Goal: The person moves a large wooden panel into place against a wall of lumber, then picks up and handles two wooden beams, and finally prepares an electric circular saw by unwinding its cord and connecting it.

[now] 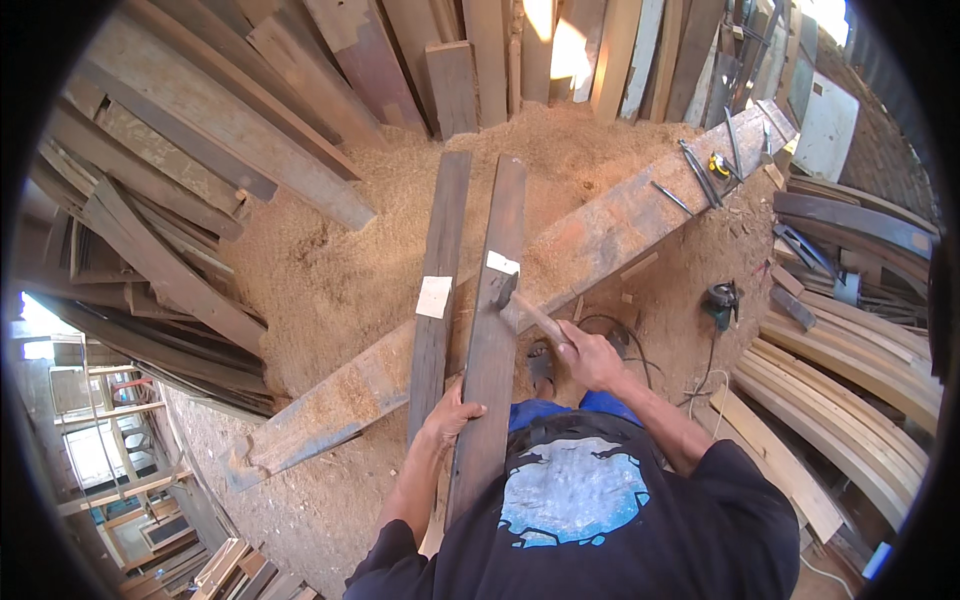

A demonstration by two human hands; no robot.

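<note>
My right hand (592, 356) is closed round the wooden handle of a hammer (538, 318). The hammer's dark head is at the face of a dark wooden plank (488, 375), just below a small pale piece (502, 263) lying across it; whether head and wood touch I cannot tell. My left hand (450, 416) grips the left edge of this plank near its lower end, thumb on top. Beside it on the left lies a second dark plank (440, 235) with a pale square piece (434, 297) on it. Both rest across a long, sawdust-covered board (625, 218).
On the board's far right end lie a yellow tape measure (718, 165) and several metal tools (700, 172). A corded power tool (721, 300) stands on the ground at right. Sawdust (320, 270) covers the ground behind. Stacked planks (840, 400) line the right; others lean at the left and back.
</note>
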